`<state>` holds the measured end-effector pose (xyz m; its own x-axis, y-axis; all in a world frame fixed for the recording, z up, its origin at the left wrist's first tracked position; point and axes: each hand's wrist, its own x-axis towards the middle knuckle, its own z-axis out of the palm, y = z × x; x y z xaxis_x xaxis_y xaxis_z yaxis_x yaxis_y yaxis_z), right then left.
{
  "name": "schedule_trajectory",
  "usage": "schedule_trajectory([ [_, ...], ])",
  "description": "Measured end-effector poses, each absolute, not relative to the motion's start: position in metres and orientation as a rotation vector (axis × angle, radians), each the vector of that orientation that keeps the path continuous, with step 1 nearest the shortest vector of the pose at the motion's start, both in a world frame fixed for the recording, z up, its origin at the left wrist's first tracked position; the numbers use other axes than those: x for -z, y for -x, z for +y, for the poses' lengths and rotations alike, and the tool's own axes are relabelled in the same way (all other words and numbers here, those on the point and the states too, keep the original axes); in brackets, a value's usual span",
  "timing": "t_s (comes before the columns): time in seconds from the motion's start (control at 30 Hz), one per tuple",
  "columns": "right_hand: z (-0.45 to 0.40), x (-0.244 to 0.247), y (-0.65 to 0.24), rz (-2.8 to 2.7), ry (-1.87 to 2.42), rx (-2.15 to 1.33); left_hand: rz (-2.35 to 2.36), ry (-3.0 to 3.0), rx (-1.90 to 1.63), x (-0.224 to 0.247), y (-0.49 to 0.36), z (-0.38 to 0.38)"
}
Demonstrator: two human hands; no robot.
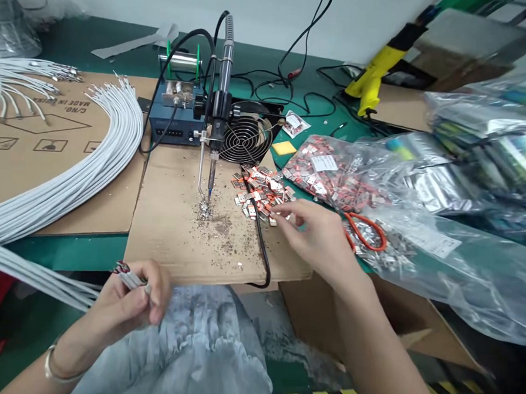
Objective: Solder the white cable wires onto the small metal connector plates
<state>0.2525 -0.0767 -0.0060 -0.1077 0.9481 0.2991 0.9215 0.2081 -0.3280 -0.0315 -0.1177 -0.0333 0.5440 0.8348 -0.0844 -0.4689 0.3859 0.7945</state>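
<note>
My left hand (137,293) is closed around a bundle of white cables (129,277), whose stripped coloured wire ends poke out past the fingers. The cables trail off to the left. My right hand (316,232) reaches to the near right side of a loose pile of USB connectors (263,191) with orange-red and white parts. Its thumb and index finger pinch a USB connector at the pile's edge, mostly hidden by the fingertips. Left of the pile, a soldering iron (221,101) is held upright in a stand, tip down over a heap of solder bits (204,210).
Behind the iron stand a blue soldering station (174,122), a solder spool (179,61) and a black fan (244,138). A black cable (261,244) crosses the cardboard (165,215). Bagged connectors (321,170) lie right, more white cables (111,136) left, a yellow tool (379,68) far right.
</note>
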Motion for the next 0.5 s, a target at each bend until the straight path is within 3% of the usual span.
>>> schedule_trajectory([
  [0.33, -0.045, 0.003, -0.239, -2.551, 1.656, 0.012, 1.107, -0.744, -0.745, 0.000, 0.043, -0.078],
  [0.43, -0.044, 0.005, -0.241, -2.355, 1.603, -0.085, 1.169, -0.911, -0.637, -0.007, 0.034, -0.051],
  [0.5, -0.045, 0.008, -0.237, -2.106, 1.562, -0.333, 1.158, -1.038, -0.528, -0.010, 0.025, -0.033],
])
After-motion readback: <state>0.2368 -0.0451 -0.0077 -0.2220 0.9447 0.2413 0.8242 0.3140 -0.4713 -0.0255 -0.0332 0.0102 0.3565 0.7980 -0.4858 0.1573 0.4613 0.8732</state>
